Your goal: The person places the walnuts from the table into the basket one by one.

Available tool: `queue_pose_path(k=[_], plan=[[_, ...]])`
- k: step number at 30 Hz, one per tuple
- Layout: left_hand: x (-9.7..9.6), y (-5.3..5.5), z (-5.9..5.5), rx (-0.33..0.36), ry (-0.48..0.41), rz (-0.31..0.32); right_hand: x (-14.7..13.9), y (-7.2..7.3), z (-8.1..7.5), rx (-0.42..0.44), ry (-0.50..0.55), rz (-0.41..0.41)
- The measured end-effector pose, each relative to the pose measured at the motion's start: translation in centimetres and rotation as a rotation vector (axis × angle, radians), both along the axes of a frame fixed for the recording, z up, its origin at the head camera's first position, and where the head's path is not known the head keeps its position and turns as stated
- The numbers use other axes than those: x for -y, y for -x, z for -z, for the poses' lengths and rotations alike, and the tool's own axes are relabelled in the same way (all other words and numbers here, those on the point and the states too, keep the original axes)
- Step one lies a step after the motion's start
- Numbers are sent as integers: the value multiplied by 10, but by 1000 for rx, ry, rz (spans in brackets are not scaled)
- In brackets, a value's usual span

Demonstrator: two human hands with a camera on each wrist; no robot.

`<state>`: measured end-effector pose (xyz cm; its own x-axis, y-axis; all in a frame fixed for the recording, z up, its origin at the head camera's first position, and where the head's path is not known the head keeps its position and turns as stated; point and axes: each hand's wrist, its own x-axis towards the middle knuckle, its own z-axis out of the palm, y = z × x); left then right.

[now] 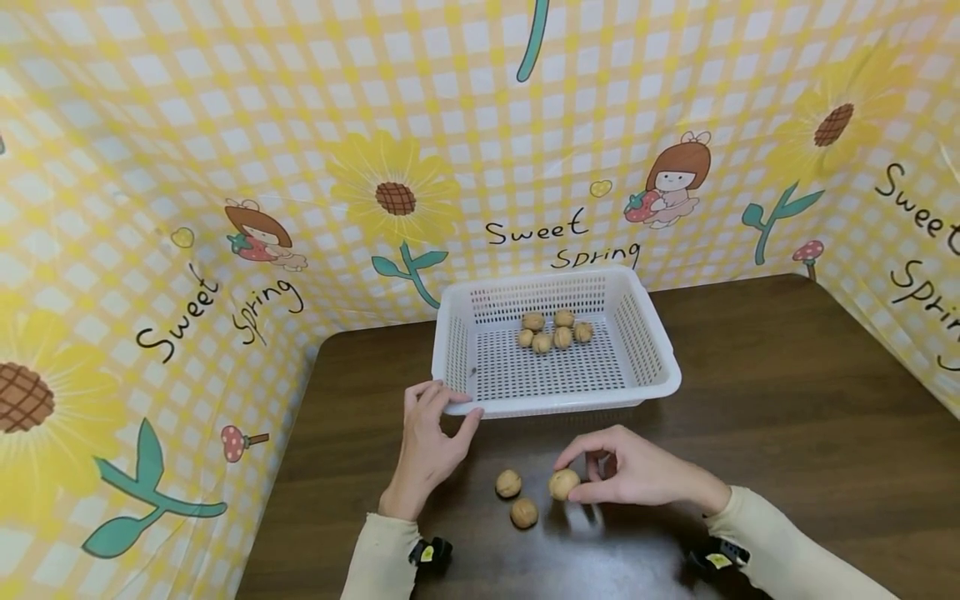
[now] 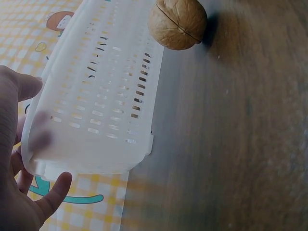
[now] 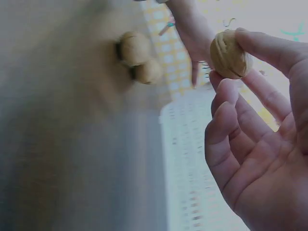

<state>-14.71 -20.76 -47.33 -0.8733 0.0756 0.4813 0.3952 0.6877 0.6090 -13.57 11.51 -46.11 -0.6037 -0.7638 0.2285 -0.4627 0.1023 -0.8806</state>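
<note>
My right hand (image 1: 637,469) pinches a walnut (image 1: 563,484) between thumb and fingertips, just above the table. The same walnut (image 3: 230,54) shows close up in the right wrist view. With the left hand (image 1: 435,442) I grip the front left corner of a white plastic basket (image 1: 570,405), thumb outside and fingers over the rim. Several walnuts (image 1: 562,337) lie grouped inside the basket, toward its back. Two loose walnuts, one (image 1: 508,483) a little behind the other (image 1: 523,512), rest on the table between my hands.
The dark wooden table (image 1: 780,400) carries the basket near its back edge. A yellow checked cloth (image 1: 480,125) with printed flowers and lettering hangs behind and at both sides. Each wrist wears a dark strap, the left strap (image 1: 431,554) lying near the table's front.
</note>
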Motion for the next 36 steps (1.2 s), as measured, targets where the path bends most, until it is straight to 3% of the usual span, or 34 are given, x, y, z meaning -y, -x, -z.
queue_pose_path(k=[5, 10, 18, 25, 30, 36], plan=[[0, 0, 0, -2, 2, 2, -5, 7, -26, -8, 38, 36], [0, 0, 0, -8, -2, 2, -12, 20, -57, -61, -7, 112], [-1, 0, 1, -2, 1, 2, -15, 48, -111, -136, -49, 171], [0, 1, -2, -33, 2, 4, -6, 74, -150, -214, -42, 170], [-2, 0, -2, -29, 0, 16, -1, 95, -156, -240, -89, 195], [1, -2, -2, -26, 8, 8, 4, 126, -146, -71, -156, 283]])
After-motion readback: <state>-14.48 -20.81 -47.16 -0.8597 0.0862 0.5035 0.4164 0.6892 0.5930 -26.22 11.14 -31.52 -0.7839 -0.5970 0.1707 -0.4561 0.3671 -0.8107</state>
